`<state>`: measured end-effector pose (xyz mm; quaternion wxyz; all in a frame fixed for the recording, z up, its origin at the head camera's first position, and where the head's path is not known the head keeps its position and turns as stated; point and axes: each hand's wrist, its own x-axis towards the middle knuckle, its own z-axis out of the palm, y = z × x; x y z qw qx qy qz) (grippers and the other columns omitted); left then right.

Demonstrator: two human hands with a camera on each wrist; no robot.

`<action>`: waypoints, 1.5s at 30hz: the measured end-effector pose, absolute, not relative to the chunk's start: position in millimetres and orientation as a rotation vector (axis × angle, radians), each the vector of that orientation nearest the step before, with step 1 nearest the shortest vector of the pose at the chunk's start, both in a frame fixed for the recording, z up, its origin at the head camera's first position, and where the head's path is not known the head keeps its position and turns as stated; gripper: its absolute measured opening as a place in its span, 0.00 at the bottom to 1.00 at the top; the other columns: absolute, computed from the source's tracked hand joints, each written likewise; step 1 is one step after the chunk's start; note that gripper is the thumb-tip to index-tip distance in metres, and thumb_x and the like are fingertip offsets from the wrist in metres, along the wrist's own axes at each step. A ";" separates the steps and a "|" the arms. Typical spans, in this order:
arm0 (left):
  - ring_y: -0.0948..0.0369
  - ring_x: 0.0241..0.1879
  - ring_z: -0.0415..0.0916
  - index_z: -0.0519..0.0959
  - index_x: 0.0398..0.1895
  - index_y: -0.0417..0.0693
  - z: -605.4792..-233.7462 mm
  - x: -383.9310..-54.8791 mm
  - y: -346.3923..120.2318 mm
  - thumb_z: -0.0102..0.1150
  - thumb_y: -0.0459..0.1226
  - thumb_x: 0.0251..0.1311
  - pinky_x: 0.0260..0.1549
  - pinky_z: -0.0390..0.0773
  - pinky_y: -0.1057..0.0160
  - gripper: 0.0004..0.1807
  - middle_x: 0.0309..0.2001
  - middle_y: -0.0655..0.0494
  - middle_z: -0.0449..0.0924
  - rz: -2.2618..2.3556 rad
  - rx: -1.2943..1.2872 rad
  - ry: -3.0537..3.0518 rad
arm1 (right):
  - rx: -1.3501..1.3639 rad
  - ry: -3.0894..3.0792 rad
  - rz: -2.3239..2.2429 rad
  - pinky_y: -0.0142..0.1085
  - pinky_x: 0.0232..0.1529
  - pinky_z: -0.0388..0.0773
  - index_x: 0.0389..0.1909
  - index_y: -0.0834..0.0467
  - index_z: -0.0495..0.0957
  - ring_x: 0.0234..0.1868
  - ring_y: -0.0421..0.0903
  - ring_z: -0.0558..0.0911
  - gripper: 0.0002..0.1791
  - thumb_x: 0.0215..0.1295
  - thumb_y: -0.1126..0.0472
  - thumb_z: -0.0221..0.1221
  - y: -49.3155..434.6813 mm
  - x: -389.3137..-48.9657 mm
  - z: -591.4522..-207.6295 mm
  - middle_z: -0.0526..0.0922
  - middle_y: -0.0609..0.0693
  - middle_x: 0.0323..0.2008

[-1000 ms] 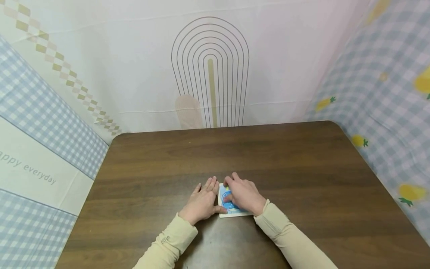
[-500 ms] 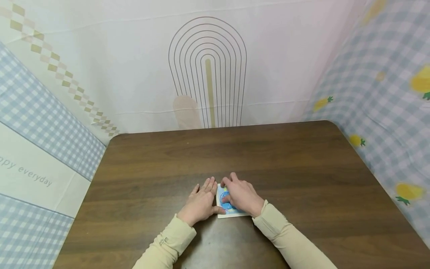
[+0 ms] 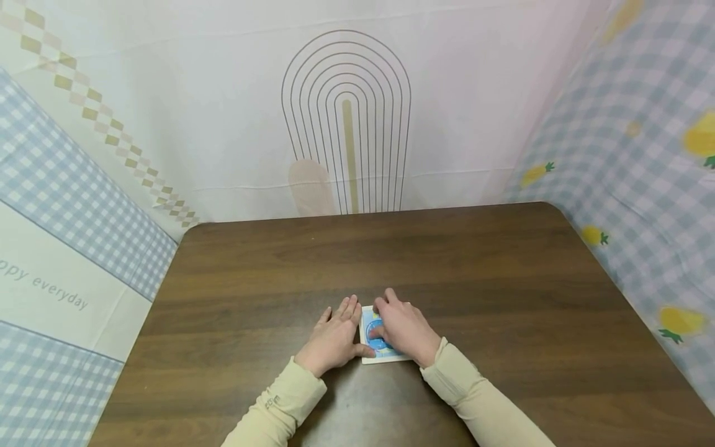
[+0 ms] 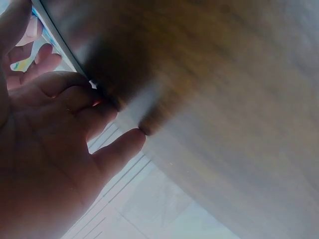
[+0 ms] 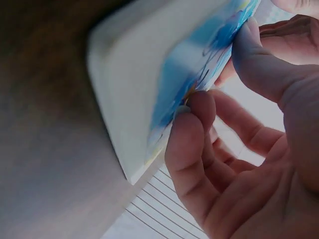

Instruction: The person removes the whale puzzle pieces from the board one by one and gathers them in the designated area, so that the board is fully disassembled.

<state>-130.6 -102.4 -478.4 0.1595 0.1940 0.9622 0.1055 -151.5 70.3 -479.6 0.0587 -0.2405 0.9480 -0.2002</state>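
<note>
A small flat picture board [image 3: 385, 359] with a blue picture and a raised white border lies on the brown table. My left hand [image 3: 331, 341] rests at its left side, fingers extended along the edge and thumb over the front left corner. From the right, my right hand [image 3: 410, 334] reaches over the board with bent fingers, thumb and fingertips on the blue picture. In the right wrist view the thumb [image 5: 259, 59] and curled fingertips [image 5: 187, 137] touch the picture inside the white border [image 5: 119, 74]. The hand hides much of the picture.
The wooden table [image 3: 251, 267] reaches to a white patterned cloth [image 3: 234, 112] hanging behind it. Blue checked cloth with pineapples [image 3: 625, 205] hangs at the right, and more checked cloth [image 3: 67, 161] hangs on the left.
The head view shifts slightly. Both hands keep nearly the same places at the board, and the right hand tilts a little, uncovering more of the far border.
</note>
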 end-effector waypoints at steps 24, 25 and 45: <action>0.52 0.74 0.47 0.58 0.73 0.38 -476.3 -127.8 -99.8 0.62 0.63 0.52 0.67 0.54 0.42 0.54 0.75 0.44 0.49 0.299 0.555 2.768 | -0.696 2.775 -0.629 0.40 0.32 0.76 0.43 0.60 0.74 0.23 0.44 0.72 0.22 0.55 0.51 0.70 68.2 -156.6 -478.4 0.68 0.52 0.36; 0.52 0.74 0.47 0.58 0.73 0.38 -476.0 -127.7 -99.6 0.62 0.63 0.52 0.67 0.54 0.42 0.54 0.75 0.44 0.49 0.301 0.554 2.766 | -0.685 2.756 -0.641 0.39 0.31 0.75 0.43 0.59 0.74 0.23 0.44 0.71 0.22 0.55 0.51 0.70 68.6 -157.4 -478.5 0.68 0.52 0.37; 0.52 0.74 0.46 0.57 0.74 0.37 -476.6 -129.4 -98.4 0.62 0.63 0.53 0.67 0.53 0.42 0.54 0.75 0.44 0.49 0.315 0.544 2.763 | -0.696 2.747 -0.711 0.36 0.28 0.73 0.42 0.57 0.70 0.22 0.45 0.71 0.23 0.53 0.53 0.71 71.8 -159.9 -478.4 0.66 0.49 0.35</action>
